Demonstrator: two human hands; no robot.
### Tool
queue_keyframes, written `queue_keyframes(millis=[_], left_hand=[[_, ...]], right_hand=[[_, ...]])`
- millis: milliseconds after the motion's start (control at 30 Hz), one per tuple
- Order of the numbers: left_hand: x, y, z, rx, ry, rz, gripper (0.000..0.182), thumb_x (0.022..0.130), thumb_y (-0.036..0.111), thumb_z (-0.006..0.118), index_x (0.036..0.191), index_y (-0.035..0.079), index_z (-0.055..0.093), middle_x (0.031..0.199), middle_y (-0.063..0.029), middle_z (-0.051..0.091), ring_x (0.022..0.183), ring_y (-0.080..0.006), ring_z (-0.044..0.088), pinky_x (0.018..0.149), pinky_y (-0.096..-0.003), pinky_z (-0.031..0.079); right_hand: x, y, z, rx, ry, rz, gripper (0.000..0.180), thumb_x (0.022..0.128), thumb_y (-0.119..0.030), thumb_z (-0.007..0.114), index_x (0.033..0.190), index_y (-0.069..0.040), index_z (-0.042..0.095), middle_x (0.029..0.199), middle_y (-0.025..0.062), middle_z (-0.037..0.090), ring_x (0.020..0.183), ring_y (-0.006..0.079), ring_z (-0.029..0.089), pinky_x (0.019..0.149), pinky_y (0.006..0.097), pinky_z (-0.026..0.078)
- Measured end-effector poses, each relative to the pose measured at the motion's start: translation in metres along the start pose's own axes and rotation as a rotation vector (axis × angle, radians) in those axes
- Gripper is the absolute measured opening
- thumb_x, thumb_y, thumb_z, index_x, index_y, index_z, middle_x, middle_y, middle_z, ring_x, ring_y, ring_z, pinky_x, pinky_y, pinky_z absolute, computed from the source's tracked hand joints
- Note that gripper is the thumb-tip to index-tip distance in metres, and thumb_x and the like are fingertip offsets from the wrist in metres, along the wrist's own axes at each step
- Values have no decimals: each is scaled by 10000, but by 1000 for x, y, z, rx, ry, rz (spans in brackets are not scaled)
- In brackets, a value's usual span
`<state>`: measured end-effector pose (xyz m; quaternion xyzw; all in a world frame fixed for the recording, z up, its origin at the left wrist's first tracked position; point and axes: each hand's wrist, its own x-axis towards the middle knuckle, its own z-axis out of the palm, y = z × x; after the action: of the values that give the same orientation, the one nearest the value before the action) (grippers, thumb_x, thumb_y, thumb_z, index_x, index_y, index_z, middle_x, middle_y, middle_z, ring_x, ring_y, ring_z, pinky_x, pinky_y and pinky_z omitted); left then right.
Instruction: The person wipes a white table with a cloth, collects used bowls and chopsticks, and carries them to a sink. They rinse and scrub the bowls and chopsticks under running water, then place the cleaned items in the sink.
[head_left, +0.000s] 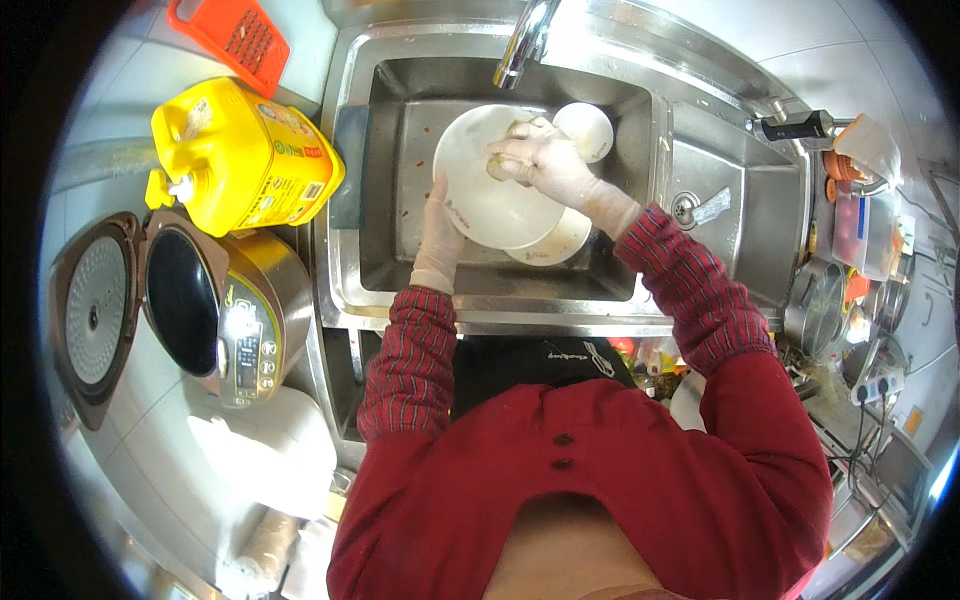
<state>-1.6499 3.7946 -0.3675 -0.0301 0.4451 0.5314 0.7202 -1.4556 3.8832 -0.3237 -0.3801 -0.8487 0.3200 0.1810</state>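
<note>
A large white bowl (487, 214) is tilted over the left basin of a stainless-steel sink (390, 262). My left hand (441, 240), in a thin pale glove, grips its left rim. Inside the bowl, my gloved right hand (544, 161) presses a yellowish-green sponge (501, 168) against the far right part of the inner wall. Another white bowl (559, 244) lies partly hidden beneath the large one. Beyond my right hand, a small white bowl (583, 129) rests in the basin's far right corner. Small reddish food bits dot the basin floor.
A chrome faucet (517, 52) hangs over the basin's far side. To the left stand a yellow jug (225, 157), an open rice cooker (247, 315) and an orange grater (240, 41). The right basin (712, 247) has a drain. Pots (814, 307) and containers crowd the far right.
</note>
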Motion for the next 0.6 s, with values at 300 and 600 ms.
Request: queue_keyframes(millis=[300, 600], left_hand=[[-1, -7, -3, -186, -215, -44, 708, 1002, 570, 395, 1445, 18, 394, 1439, -187, 462, 1299, -329, 473, 1083, -444, 408], [4, -11, 3, -173, -229, -34, 640, 1010, 483, 458, 1422, -5, 416, 1379, -193, 516, 1218, -326, 549, 1050, -437, 451]], right_hand=[[-51, -73, 27, 95, 9, 64, 423, 795, -220, 733, 1204, -139, 664, 1155, 87, 651, 1002, 268, 628, 864, 374, 525], [-47, -53, 30, -9, -27, 300, 244, 812, -237, 738, 1026, -119, 726, 958, 48, 675, 872, 208, 651, 782, 323, 520]])
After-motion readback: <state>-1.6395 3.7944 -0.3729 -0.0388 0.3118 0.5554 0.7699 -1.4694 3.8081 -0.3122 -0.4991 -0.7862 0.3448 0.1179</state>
